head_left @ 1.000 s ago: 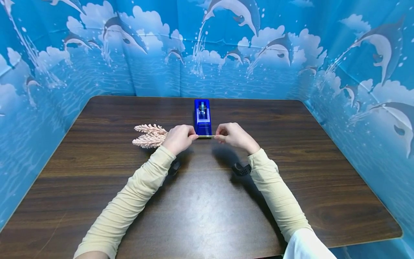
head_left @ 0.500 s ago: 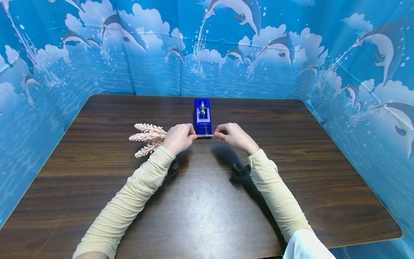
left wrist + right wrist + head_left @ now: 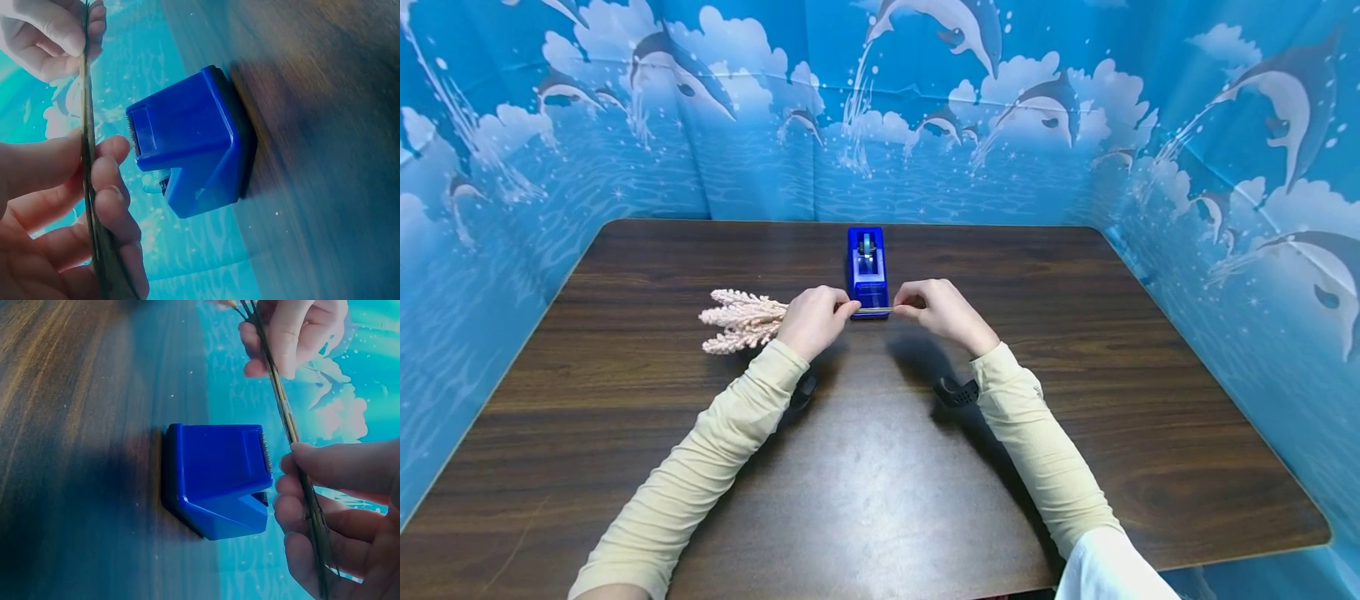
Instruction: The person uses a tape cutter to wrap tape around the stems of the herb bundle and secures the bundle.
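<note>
Between both hands runs a thin bundle of flower stems [image 3: 284,406], level and side to side. Its pale pink, bushy flower heads [image 3: 741,321] stick out past the left hand. My left hand [image 3: 814,321] pinches the stems near the flower heads, thumb against curled fingers. Toward the stem ends, my right hand [image 3: 946,315] holds the same bundle between thumb and fingers. A short shiny stretch shows on the stems between the hands in the right wrist view. Just behind the stems stands a blue tape dispenser [image 3: 868,292], its toothed cutter [image 3: 132,134] facing up.
The dark wood-grain table [image 3: 865,467] spreads around the hands. A blue curtain [image 3: 760,183] printed with dolphins hangs behind it and along the sides. Black wrist cameras [image 3: 957,392] sit under the forearms, close over the table.
The flower heads fan out into three spikes, then draw closer together, as the bundle turns in the fingers. Both hands stay in nearly the same place.
</note>
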The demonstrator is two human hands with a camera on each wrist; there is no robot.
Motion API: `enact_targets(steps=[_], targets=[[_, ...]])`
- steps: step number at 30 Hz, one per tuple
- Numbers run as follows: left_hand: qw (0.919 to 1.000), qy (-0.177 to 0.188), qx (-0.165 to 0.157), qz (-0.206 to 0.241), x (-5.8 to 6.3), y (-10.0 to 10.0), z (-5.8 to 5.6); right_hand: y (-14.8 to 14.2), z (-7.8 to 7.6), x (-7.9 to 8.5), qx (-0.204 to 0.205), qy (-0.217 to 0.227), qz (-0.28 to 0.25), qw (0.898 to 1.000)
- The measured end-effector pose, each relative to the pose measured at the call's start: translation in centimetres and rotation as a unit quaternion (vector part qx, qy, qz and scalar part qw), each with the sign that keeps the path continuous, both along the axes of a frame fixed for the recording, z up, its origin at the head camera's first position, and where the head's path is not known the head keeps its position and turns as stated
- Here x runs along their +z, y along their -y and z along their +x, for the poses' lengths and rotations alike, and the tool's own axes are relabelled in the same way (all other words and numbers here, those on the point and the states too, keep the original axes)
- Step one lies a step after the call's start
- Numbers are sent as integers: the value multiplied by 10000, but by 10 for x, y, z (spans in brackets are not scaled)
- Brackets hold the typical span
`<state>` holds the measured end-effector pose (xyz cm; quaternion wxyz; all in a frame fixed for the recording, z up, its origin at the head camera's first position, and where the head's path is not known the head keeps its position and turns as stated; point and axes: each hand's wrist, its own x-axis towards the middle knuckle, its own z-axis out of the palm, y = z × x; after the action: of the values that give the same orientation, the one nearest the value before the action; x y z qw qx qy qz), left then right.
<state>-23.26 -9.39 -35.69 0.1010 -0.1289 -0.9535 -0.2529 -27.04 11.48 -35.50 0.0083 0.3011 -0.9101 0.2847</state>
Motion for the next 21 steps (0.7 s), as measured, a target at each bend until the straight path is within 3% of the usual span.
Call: enact_targets(steps=[5, 13, 21], targets=[[9999, 75, 61, -37, 1, -1, 1, 0, -1, -2, -27, 6, 6, 10000], [9991, 254, 104, -314, 3, -1, 3, 1, 0, -2, 72, 490, 66, 9988], [9984, 412, 162, -362, 3, -2, 3, 1, 0, 0, -8, 509, 237, 9984]])
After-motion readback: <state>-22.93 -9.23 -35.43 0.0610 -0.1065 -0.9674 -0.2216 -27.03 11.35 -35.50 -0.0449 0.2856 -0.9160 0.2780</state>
